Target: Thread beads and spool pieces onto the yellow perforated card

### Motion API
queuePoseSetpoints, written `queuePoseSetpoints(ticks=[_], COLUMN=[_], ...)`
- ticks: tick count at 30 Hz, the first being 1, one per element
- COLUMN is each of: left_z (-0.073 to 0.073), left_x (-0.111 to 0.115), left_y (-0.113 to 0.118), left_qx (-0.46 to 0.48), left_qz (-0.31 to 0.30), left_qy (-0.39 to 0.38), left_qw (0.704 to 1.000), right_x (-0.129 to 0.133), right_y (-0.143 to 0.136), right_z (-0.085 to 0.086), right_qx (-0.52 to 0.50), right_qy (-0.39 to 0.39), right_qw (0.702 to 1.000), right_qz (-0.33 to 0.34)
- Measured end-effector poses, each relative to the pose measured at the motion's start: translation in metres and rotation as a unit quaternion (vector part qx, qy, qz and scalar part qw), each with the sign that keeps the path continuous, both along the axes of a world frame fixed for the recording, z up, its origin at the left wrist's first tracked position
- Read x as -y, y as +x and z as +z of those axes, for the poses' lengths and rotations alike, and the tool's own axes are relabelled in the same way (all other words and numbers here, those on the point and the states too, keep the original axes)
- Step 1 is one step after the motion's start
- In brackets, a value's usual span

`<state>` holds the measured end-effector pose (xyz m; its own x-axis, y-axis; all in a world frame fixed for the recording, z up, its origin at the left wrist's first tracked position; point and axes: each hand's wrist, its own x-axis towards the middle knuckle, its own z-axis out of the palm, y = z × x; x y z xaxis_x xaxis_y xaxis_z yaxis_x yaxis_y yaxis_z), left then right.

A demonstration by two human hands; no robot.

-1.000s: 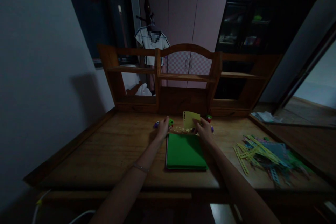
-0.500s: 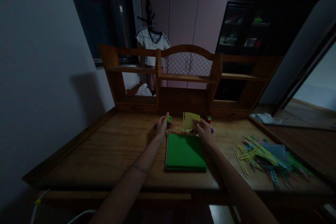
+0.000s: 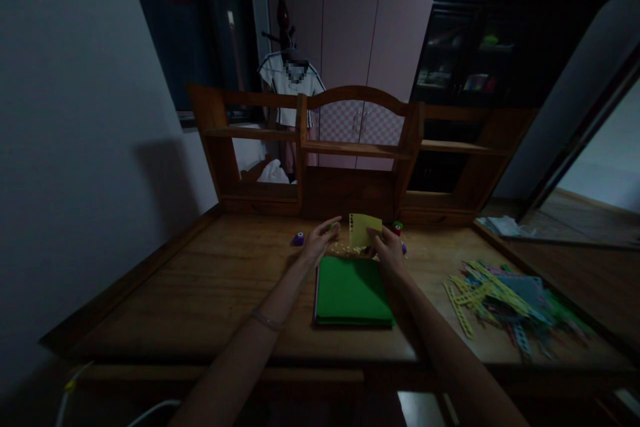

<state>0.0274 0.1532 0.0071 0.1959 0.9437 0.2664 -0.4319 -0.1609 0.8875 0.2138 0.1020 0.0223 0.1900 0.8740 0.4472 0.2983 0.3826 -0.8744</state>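
Note:
My right hand (image 3: 386, 248) pinches a yellow sheet (image 3: 364, 229) upright; a column of punched holes runs down its left edge. Just left of the sheet, my left hand (image 3: 318, 242) is closed around a small green punch (image 3: 334, 225), mostly hidden by the fingers. Below both hands lies a stack of green sheets (image 3: 354, 291) on the wooden desk (image 3: 225, 280). Small yellow bits (image 3: 356, 250) are scattered behind the stack. A purple punch (image 3: 299, 238) stands left of my left hand, and a red and green one (image 3: 397, 227) stands behind my right hand.
On the right of the desk is a tangled pile of cut, punched paper strips (image 3: 493, 290) in yellow, blue and green. A wooden shelf unit (image 3: 355, 147) rises along the desk's back edge. Another purple object (image 3: 404, 249) sits partly hidden beside my right hand.
My left hand has moved right with the green punch, closer to the yellow sheet, and has turned. The purple punch on the left is now uncovered. My right hand has hardly moved.

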Motion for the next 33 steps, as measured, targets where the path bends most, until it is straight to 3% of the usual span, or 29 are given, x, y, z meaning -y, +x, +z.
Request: queuePoseSetpoints(ticks=[8,16,24,33], left_z=[-0.005,-0.006,-0.01,-0.009], left_x=[-0.003,-0.005,-0.009,-0.009], left_y=[0.001,0.0,0.0,0.0], left_qx=[-0.085,-0.113,-0.05,-0.031], left_qz=[0.02,0.022,0.02,0.009], left_qy=[0.014,0.03,-0.02,-0.037], left_qw=[0.996,0.993,0.998,0.999], right_x=[0.003,0.002,-0.006,-0.001], right_y=[-0.002,-0.001,0.0,-0.001], right_z=[0.002,0.003,-0.007,-0.001], right_qx=[0.006,0.011,0.024,0.025], right_qy=[0.004,0.007,0.013,0.008], right_qw=[1.0,1.0,0.999,0.999], right_qz=[-0.002,0.003,0.017,0.033])
